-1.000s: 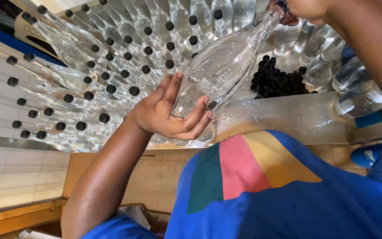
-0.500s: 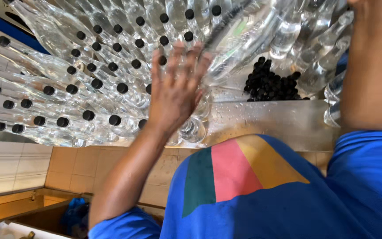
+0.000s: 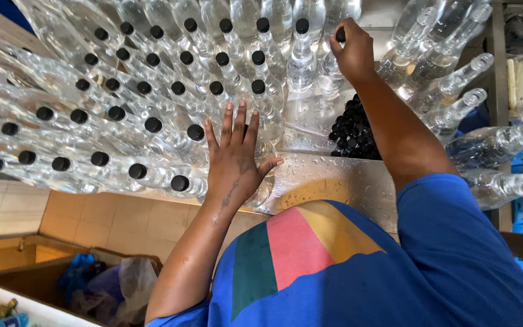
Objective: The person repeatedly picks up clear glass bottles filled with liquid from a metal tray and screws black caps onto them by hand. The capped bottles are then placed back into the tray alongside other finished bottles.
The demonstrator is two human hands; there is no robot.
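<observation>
From the head view I look down over my blue shirt [image 3: 394, 272], with its green, pink and yellow patches, onto a wet metal bench [image 3: 334, 178] crowded with clear plastic bottles.

My left hand [image 3: 236, 158] lies open and flat, fingers spread, palm pressed on the capped bottles [image 3: 152, 91] at the near edge of the pack. Those bottles stand tight together in rows, each with a black cap, filling the left and middle of the bench.

My right hand [image 3: 352, 51] is reached out farther back, fingers pinched closed around a black cap [image 3: 340, 34] on the neck of one bottle [image 3: 331, 69] at the right end of the capped rows.

Just below that arm sits a heap of loose black caps [image 3: 349, 133] on the bench. To the right stand uncapped bottles [image 3: 455, 79], their open necks showing.

At lower left, below the bench edge, I see a tiled wall [image 3: 116, 221] and a box holding plastic bags [image 3: 110, 284].
</observation>
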